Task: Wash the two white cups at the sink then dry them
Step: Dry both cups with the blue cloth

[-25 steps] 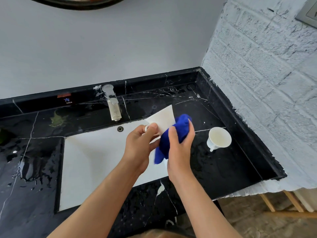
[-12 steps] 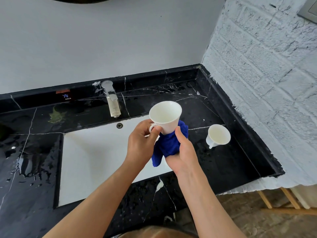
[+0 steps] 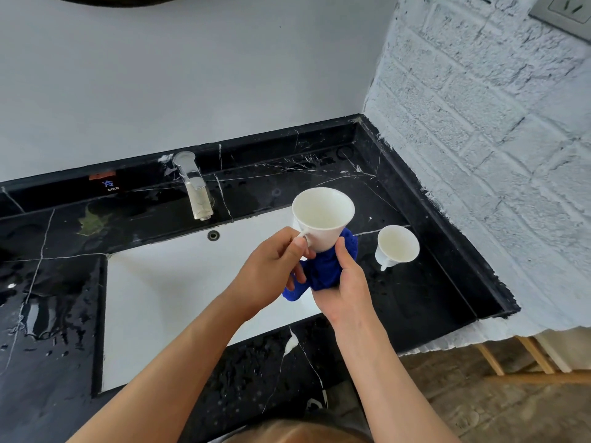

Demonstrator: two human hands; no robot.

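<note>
A black marble countertop [image 3: 415, 298] with white veins fills most of the view, and it's wet: drops and puddles are seen on the left part, though its left and near edges are cut off by the frame. A white rectangular sink basin [image 3: 166, 298] is sunk into it, with the near right corner hidden behind the forearms. A chrome tap [image 3: 195, 187] stands at the back rim, next to a small "COLD" label; the character above that word is too small to read. A grey wall socket [image 3: 566, 11] is half cut off at the top right of the white-painted brick wall [image 3: 495, 155].

A white flared ceramic cup [image 3: 323, 215] is held upright above the right side of the basin. Its handle is pinched by the left hand [image 3: 271, 273], thumb on top, fingers curled under. A crumpled blue cloth [image 3: 323, 270] is pressed against the cup's base by the right hand [image 3: 345, 289], whose fingers are wrapped round the cloth; the base itself is covered, so its state can't be made out. A second, smaller-looking white cup [image 3: 398, 247] is parked on the counter to the right, mouth up, handle pointing toward the camera.
</note>
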